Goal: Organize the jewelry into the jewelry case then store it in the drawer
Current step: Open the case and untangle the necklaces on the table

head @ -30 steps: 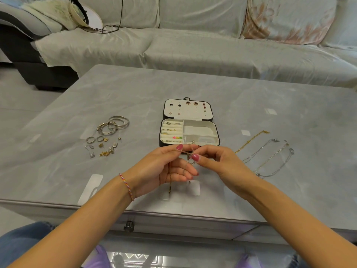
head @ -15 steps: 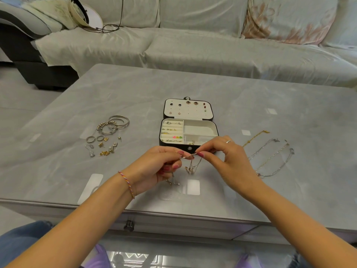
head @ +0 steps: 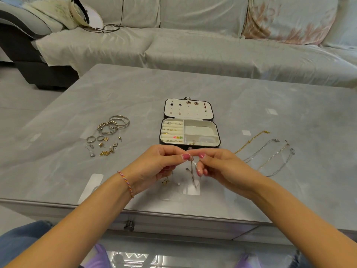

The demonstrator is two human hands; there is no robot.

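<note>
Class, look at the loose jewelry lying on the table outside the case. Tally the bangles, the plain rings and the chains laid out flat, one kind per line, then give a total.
Bangles: 3
Rings: 2
Chains: 4
Total: 9
Not counted: the small earrings, too tiny to tally, and the chain pinched by the left hand and right hand.

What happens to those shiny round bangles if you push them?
The silver metal bangles would probably slide easily, since the grey marble-look table appears smooth and glossy. They look rigid, so they should keep their shape. They lie flat and overlapping, so they seem unlikely to roll, though they may clink together.
</note>
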